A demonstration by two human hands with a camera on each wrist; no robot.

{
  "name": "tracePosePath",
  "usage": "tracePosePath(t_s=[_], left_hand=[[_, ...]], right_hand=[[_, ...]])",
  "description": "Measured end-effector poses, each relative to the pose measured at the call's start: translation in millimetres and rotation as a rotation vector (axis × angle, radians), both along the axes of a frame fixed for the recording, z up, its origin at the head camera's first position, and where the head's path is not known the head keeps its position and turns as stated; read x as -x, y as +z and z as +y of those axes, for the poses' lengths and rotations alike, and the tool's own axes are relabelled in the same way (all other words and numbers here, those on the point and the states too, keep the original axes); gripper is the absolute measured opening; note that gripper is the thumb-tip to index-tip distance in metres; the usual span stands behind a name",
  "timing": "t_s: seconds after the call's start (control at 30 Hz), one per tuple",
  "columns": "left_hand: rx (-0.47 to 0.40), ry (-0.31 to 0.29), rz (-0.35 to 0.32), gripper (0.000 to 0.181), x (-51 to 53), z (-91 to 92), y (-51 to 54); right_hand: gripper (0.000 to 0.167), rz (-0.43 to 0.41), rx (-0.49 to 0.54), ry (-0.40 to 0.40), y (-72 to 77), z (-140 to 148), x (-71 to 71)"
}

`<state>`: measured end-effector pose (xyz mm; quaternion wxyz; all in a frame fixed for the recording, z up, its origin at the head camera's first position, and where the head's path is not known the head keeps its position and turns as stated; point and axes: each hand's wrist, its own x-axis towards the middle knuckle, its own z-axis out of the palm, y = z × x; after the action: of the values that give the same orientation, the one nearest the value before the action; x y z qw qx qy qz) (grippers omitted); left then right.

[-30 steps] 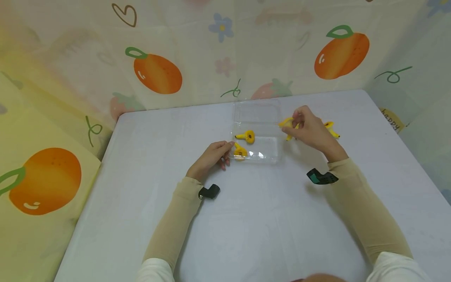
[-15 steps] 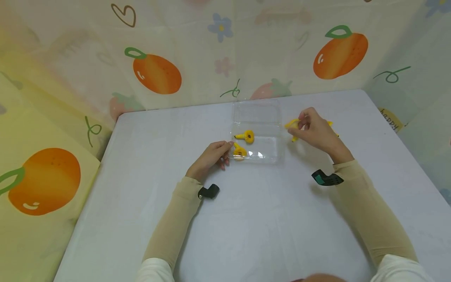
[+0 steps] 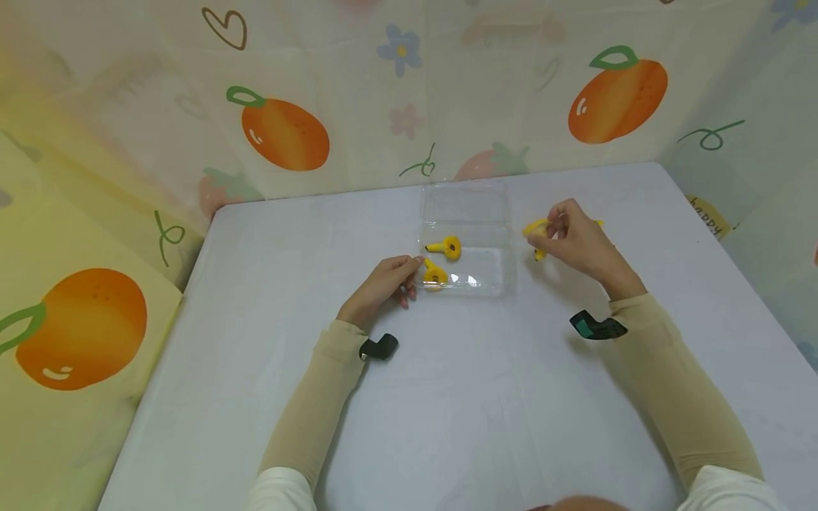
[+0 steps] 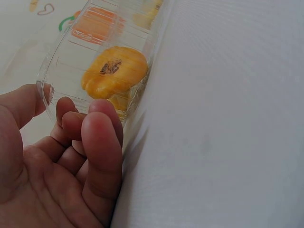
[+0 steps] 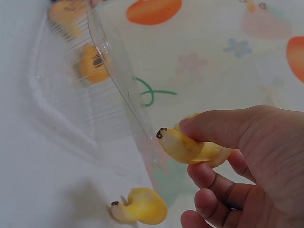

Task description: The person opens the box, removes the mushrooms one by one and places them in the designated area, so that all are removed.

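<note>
A clear plastic clamshell box (image 3: 482,267) lies open, its lid folded back toward the wall. My left hand (image 3: 383,285) pinches the box's left edge between thumb and fingers. Inside sit two small yellow gourds (image 3: 451,248), each with a thin neck and a brown spot on its round end; one (image 4: 115,73) is close to my left fingers. To the right of the box, my right hand (image 3: 578,241) holds another yellow gourd (image 5: 190,148) between thumb and fingers, its dark-tipped neck pointing out. One more gourd (image 5: 142,207) shows below the held one in the right wrist view.
More yellow (image 3: 599,223) peeks out behind my right hand, mostly hidden. The white-covered table (image 3: 434,397) meets a fruit-patterned cloth (image 3: 358,85) at its back edge. Black cameras (image 3: 380,347) are worn on both wrists.
My right hand has moved a little to the right and toward me, away from the box, with the gourd still in its fingers. My left hand and the box have stayed in place.
</note>
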<state>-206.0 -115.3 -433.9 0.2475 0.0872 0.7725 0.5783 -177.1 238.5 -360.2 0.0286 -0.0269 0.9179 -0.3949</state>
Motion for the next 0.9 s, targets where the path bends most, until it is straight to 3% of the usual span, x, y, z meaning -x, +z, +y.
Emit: tracePosePath(t_s=[0.9], left_hand=[[-0.004,-0.001,0.000,0.044,0.0,-0.2,-1.0]], right_hand=[[0.053,-0.056,-0.020,-0.023,-16.0,12.9,-9.9]])
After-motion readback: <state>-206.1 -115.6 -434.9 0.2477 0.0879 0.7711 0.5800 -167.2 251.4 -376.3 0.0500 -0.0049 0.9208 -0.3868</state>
